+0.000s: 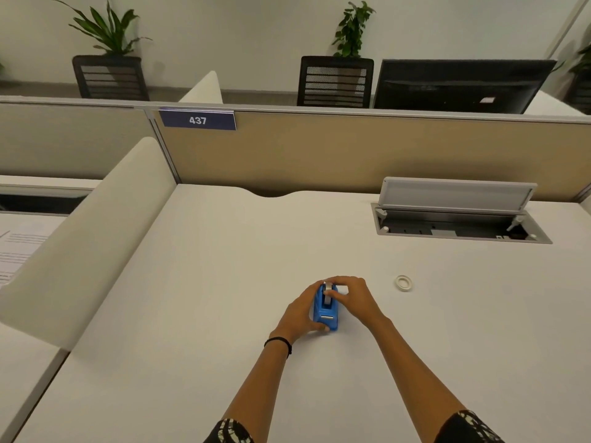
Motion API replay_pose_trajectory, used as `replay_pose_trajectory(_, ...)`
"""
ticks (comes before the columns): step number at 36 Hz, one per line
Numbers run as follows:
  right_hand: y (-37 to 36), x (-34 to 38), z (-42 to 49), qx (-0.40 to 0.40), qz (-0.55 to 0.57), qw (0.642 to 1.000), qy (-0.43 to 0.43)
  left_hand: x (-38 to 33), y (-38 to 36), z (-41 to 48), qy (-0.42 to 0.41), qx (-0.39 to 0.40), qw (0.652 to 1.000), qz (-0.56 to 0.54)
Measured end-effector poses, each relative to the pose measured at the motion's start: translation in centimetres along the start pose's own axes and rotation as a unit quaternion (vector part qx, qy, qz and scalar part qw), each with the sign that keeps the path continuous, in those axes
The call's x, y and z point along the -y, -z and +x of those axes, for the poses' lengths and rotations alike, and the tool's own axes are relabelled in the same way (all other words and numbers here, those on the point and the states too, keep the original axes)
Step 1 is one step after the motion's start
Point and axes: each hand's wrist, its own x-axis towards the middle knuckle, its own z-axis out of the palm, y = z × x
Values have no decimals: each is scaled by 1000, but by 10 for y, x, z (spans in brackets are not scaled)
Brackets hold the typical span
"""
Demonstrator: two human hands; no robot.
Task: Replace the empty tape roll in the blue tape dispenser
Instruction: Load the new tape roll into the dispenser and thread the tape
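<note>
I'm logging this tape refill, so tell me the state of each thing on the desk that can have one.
blue tape dispenser: upright on the desk, held from both sides
left hand: gripping the dispenser's side
right hand: fingers on the roll in the dispenser
loose tape roll: lying flat, untouched
cable hatch: lid open

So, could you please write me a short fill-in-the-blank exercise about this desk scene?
1. The tape dispenser between the left hand and the right hand is ____ in colour.
2. The small white tape roll lies on the desk to the dispenser's ____.
3. The sign on the partition reads ____.

Missing words: blue; right; 437
</note>
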Motion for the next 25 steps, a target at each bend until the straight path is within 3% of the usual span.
replay_pose_trajectory(12, -2, 5, -2, -58, -40, 997, 26, -2, -2, -3, 4, 4, 1000, -14)
replay_pose_trajectory(25, -10, 3, -15, -65, -241, 958, 140, -3, 2, -5, 3, 20, 1000, 6)
